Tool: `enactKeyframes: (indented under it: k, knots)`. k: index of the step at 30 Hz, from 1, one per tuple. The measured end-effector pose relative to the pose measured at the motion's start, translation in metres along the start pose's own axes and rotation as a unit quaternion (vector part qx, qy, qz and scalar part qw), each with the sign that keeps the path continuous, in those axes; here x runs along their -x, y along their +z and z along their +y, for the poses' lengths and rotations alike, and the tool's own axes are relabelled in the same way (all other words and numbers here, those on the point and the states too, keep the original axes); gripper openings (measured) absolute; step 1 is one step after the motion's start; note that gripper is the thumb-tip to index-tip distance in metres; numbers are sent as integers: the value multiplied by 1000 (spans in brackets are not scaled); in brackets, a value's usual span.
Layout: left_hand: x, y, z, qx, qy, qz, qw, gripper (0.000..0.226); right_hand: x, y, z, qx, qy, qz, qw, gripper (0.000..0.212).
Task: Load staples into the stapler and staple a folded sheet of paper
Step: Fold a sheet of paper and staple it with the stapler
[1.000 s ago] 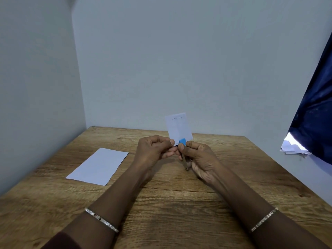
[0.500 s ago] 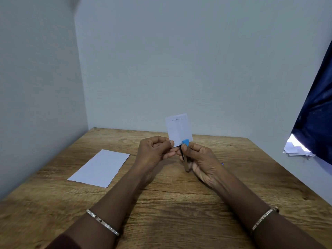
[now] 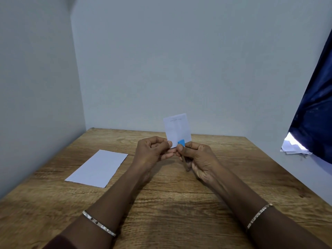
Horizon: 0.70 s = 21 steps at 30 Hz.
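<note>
Fingers of the left hand pinch the small white folded paper upright above the wooden table; the right hand grips a slim blue-tipped stapler at its lower edge. A flat white sheet lies left.

Plain room corner, wooden table, bare grey walls, blue curtain

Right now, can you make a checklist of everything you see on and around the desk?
Surface: wooden table, bare apart from one sheet.
Job's things: small folded paper held upright, a row of staples near its top edge; blue stapler at its bottom edge.
Clutter: flat white sheet on the left.
Hands: left hand pinches the paper; right hand grips the stapler.
Cables: nothing seen.
Surroundings: pale walls, dark blue cloth on the right.
</note>
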<state>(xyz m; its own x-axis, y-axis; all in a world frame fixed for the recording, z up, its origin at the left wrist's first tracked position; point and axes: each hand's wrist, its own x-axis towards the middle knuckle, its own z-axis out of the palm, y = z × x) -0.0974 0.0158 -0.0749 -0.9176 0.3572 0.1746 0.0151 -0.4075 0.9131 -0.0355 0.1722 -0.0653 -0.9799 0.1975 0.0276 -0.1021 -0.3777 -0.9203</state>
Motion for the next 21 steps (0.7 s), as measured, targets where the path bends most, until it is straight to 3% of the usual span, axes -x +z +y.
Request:
enactKeyframes:
  k: [9,21]
  knots:
    - [-1,-2,1,-7,0,-18,1000,11,-1,-1,6,31,-19,-1,999,52]
    - [-4,-2,3,-18,10,6,1000,20,-6,-9,-1,-40,-5,-18,999,56]
